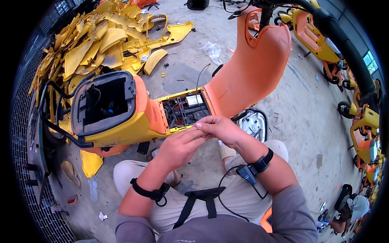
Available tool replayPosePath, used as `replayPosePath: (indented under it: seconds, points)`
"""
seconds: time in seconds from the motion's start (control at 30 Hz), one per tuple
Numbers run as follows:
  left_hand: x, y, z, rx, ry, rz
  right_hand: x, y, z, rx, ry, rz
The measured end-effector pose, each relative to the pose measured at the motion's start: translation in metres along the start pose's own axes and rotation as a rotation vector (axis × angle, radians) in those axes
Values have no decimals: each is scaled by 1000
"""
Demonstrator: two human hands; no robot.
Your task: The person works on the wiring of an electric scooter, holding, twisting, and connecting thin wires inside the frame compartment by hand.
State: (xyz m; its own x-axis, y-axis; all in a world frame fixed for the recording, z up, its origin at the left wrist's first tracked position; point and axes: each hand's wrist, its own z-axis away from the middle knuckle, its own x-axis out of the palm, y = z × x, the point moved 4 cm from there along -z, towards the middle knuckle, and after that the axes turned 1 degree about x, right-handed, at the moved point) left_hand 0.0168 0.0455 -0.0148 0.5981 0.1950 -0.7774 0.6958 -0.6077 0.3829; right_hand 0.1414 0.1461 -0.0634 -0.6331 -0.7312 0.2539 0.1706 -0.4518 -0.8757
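My left hand [180, 146] and my right hand [221, 129] meet just in front of an orange and yellow electric scooter [142, 117]. Their fingertips are pinched together; whatever may be between them is hidden or too small to name. Right behind the hands lies the scooter's uncovered floor compartment [184, 109], with dark wiring and a metal bracket inside. A thin black cable [197, 83] rises out of it. To the left, the scooter's seat box [106, 106] has no lid over it, and its inside is dark.
A big heap of yellow plastic panels [101, 40] fills the back left. The scooter's orange front shield [251, 73] and black handlebar [344, 40] rise at the right. A silver and black part [254, 125] lies beyond my right wrist. More scooters [364, 125] and another person [352, 208] are far right.
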Motion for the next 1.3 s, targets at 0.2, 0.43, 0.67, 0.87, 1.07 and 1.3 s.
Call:
replayPosePath:
  seconds: [0.2,0.43,0.67,0.87,1.07,1.3]
  points:
    - [-6,2,-3,-30,71,-27,-11,-4,3,-84,20,56]
    - [-8,-16,8,-347,279,22,-22,-17,4,-222,241,-31]
    - [0,-13,9,-410,87,-169,-26,-35,17,-428,325,11]
    - [1,-42,26,-818,258,97,-37,-37,22,-469,492,-32]
    - [-14,-62,39,-1039,582,754,-35,-17,15,-448,522,-155]
    - [-30,-61,36,-746,977,1022,-6,41,-10,-8,266,-152]
